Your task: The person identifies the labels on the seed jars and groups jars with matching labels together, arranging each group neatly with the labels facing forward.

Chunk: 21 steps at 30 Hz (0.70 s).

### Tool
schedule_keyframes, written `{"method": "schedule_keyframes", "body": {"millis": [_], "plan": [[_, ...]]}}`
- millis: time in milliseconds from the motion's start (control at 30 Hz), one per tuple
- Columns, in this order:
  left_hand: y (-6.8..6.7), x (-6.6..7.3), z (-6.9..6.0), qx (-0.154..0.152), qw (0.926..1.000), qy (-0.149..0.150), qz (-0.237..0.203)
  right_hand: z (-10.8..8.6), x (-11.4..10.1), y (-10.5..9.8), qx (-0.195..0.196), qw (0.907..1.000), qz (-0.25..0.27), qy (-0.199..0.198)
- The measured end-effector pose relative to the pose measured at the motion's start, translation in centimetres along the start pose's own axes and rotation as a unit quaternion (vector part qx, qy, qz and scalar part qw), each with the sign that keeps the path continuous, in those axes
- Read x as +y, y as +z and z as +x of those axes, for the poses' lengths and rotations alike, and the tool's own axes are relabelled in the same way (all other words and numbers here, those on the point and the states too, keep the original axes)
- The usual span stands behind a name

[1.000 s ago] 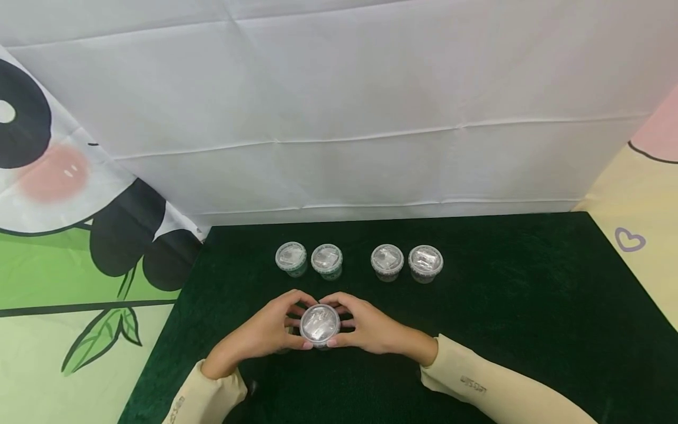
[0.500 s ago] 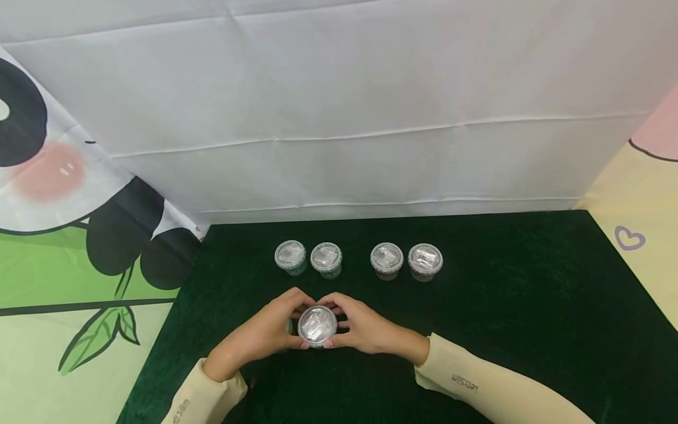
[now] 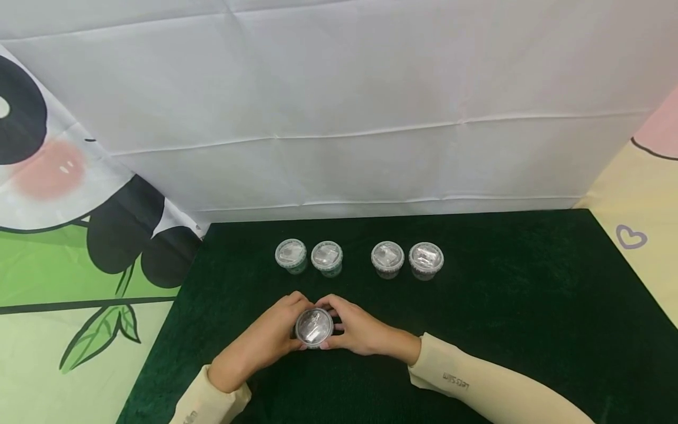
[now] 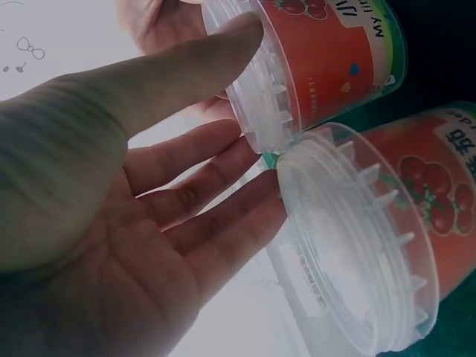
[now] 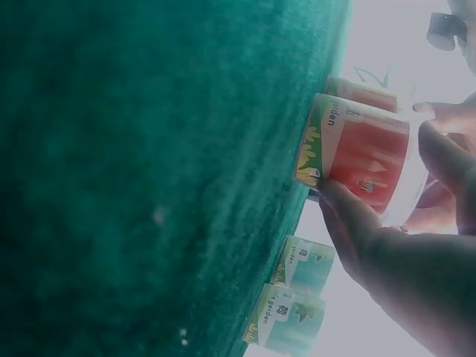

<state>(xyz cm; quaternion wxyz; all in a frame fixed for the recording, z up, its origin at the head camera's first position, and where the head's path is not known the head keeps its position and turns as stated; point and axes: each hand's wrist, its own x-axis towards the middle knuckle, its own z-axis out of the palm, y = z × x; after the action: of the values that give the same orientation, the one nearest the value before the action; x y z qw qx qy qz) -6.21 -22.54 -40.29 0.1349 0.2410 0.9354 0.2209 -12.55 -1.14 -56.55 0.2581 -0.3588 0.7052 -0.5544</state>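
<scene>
A clear-lidded plastic cup [image 3: 314, 327] stands between my two hands. In the left wrist view its label [image 4: 327, 63] is red with printed tomatoes. My left hand [image 3: 278, 330] holds the lid's left side, thumb in front and fingertips at the far edge. From the right, my right hand [image 3: 356, 330] grips the same cup, with its fingers around the body in the right wrist view. A second red-labelled cup [image 4: 357, 245] sits close beside it, below my left palm; the head view hides this one behind the left hand.
Toward the back of the dark green cloth [image 3: 503, 306] stand two lidded cups on the left [image 3: 291, 254] and two on the right [image 3: 388, 258]. A pair of teal-labelled cups [image 5: 286, 320] shows in the right wrist view. A white sheet [image 3: 339, 118] hangs behind.
Both hands and the held cup have shifted slightly left. The left wrist has turned a little, and the second cup, glimpsed earlier between the left fingers, is now covered in the head view.
</scene>
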Motion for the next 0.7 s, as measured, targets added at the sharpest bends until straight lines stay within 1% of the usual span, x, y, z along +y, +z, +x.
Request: {"method": "schedule_keyframes", "body": {"millis": [200, 333, 400, 500, 600, 700], "plan": [[0.18, 0.24, -0.21, 0.012, 0.9991, -0.007, 0.039, 0.0, -0.35, 0.18, 0.002, 0.9999, -0.013, 0.002], [0.35, 0.26, -0.31, 0.021, 0.9983, -0.003, 0.054, 0.08, -0.19, 0.24, 0.0, 0.9997, -0.023, 0.004], [0.4, 0.27, -0.34, 0.023, 0.9979, -0.008, 0.059, 0.14, -0.08, 0.34, -0.001, 0.9996, -0.028, 0.0], [0.36, 0.3, -0.44, 0.025, 0.9977, -0.016, 0.061, 0.23, 0.0, 0.54, 0.0, 0.9994, -0.035, -0.01], [0.19, 0.34, -0.59, 0.028, 0.9979, -0.012, 0.057, 0.14, -0.11, 0.68, 0.002, 0.9989, -0.044, -0.017], [-0.05, 0.34, -0.67, 0.032, 0.9984, -0.007, 0.045, -0.09, -0.15, 0.64, 0.004, 0.9989, -0.045, -0.013]]}}
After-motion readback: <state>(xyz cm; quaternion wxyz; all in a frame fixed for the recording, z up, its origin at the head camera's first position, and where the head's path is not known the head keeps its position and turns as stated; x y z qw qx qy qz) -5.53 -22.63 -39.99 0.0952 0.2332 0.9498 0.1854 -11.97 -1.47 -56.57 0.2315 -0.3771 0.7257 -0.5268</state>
